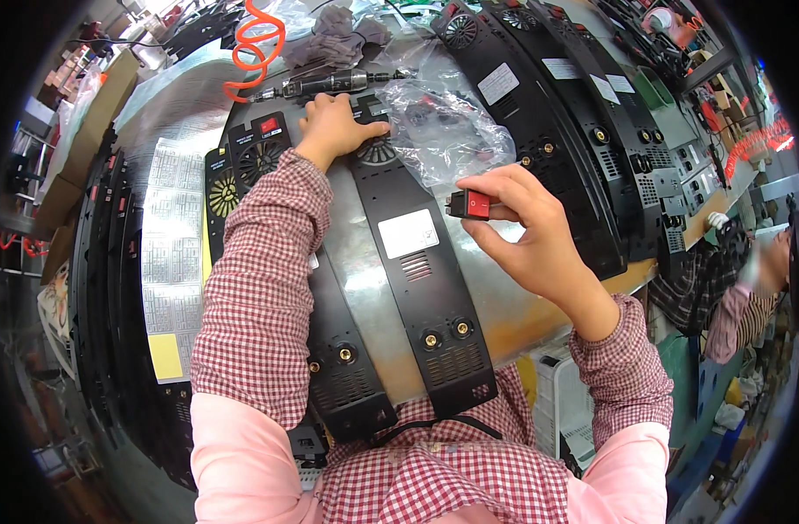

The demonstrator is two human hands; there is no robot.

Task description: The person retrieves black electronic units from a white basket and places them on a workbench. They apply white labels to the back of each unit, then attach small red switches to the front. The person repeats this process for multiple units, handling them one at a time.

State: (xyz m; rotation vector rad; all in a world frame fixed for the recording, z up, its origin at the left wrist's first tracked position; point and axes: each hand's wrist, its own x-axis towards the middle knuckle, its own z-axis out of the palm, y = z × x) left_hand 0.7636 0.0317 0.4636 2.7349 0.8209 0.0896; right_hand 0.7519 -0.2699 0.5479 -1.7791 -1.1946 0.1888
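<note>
My left hand [334,129] presses down on the far end of a long black panel [417,288] lying on the metal bench, just above its round fan grille [378,153]. My right hand [522,231] is raised over the bench and pinches a small black rocker switch with a red face [471,205] between thumb and fingers. A second black panel [347,349] lies to the left, partly under my left forearm, with a red switch [269,125] fitted at its far end.
A clear plastic bag of small parts [443,122] lies beyond the switch. A pneumatic screwdriver [325,85] with an orange coiled hose [255,44] lies behind my left hand. More black panels [574,131] are stacked at right. Another person [740,288] sits at far right.
</note>
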